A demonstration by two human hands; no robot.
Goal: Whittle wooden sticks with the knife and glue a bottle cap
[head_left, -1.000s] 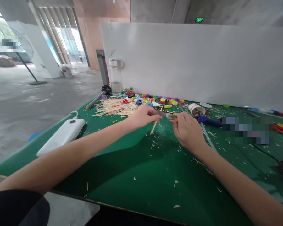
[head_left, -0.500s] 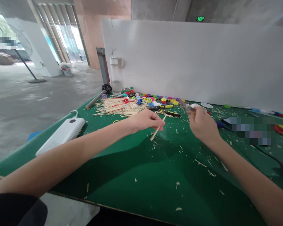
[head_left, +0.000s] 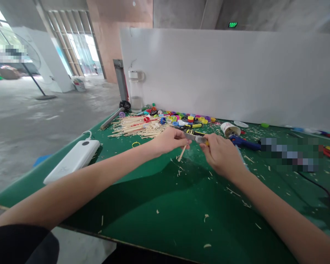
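A thin wooden stick [head_left: 182, 154] slants down from the pinched fingers of my left hand [head_left: 172, 141], its lower end close to the green tabletop [head_left: 143, 212]. My right hand [head_left: 221, 154] is closed around the handle of a knife [head_left: 199, 139]; the flat metal blade points left and reaches my left fingertips at the stick's upper end. Whether the edge touches the wood is hidden by the fingers. Pale wood shavings [head_left: 207, 217] lie scattered below and around both hands.
Behind my left hand lies a pile of wooden sticks [head_left: 129, 123] with colourful bottle caps [head_left: 190, 119]. A white power bank [head_left: 73, 161] rests at left. A glass bottle [head_left: 136, 95] stands by the white panel [head_left: 231, 73]. Right are a tipped paper cup [head_left: 228, 129] and a blue-handled tool [head_left: 246, 143].
My right hand has moved left and slightly down, bringing the knife from apart to the stick. The left hand stays nearly in place. The paper cup and blue-handled tool are now uncovered.
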